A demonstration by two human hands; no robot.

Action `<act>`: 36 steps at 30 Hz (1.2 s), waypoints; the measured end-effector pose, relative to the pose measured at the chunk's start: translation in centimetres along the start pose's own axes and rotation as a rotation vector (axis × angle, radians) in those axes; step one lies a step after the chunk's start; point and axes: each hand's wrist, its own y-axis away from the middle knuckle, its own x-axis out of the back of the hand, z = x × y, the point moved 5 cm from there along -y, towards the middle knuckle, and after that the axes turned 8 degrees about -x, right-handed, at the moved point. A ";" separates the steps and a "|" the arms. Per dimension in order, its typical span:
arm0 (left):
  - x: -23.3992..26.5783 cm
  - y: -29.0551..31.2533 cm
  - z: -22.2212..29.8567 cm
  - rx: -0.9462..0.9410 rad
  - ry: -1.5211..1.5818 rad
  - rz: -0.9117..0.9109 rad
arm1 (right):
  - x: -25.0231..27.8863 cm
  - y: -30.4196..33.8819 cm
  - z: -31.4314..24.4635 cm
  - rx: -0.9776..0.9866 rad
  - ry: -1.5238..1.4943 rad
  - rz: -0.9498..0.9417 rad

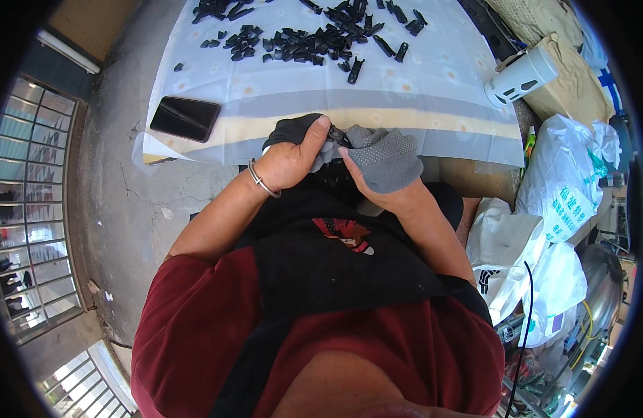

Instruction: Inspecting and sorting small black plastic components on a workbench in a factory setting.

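Observation:
Just off the table's near edge, my two hands meet in front of my apron. Grey and black work-glove cloth covers much of both; the thumbs are bare. My left hand, with a metal bangle at its wrist, is closed on a small black plastic part, its thumb pressed along the cloth. My right hand, in dotted grey cloth, closes on the same part from the other side, thumb at its lower end. The fingertips and most of the part are hidden by cloth.
On the table's pale cloth lie many loose black plastic pieces, toward the far side. A dark phone rests at the near left corner, a white tumbler at the right. White plastic bags crowd the right side.

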 end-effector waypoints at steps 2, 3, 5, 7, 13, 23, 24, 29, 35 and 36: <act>0.2 -0.1 0.0 0.054 -0.012 -0.036 | 0.6 -0.2 -0.1 0.124 -0.085 0.097; 0.2 -0.1 -0.3 0.109 -0.022 -0.071 | 0.8 -0.2 0.0 0.123 -0.086 0.098; 0.1 -0.2 -0.9 0.092 0.000 -0.081 | 1.2 -0.3 -0.1 0.182 -0.060 0.058; 0.1 -0.3 -0.9 0.075 0.024 -0.093 | 1.1 -0.4 0.0 0.173 -0.054 0.036; 0.3 -0.8 -0.1 -0.069 -0.053 -0.111 | 1.0 -0.2 0.0 0.152 -0.007 -0.007; -0.5 -1.1 1.5 -0.121 -0.228 -0.231 | -0.3 0.1 0.0 0.093 0.054 -0.187; -0.7 -1.0 1.7 -0.176 -0.251 -0.215 | -0.6 0.1 -0.1 0.094 0.053 -0.187; -1.2 -1.1 1.4 -0.174 -0.228 -0.220 | -1.5 0.5 0.4 0.114 -0.028 -0.172; 1.6 -5.8 -1.6 -0.085 -0.738 -0.061 | -1.5 -1.6 3.4 -0.036 -0.103 -0.432; 2.3 -7.3 -2.7 -0.086 -0.806 0.005 | -1.9 -2.9 4.5 -0.109 0.053 -0.436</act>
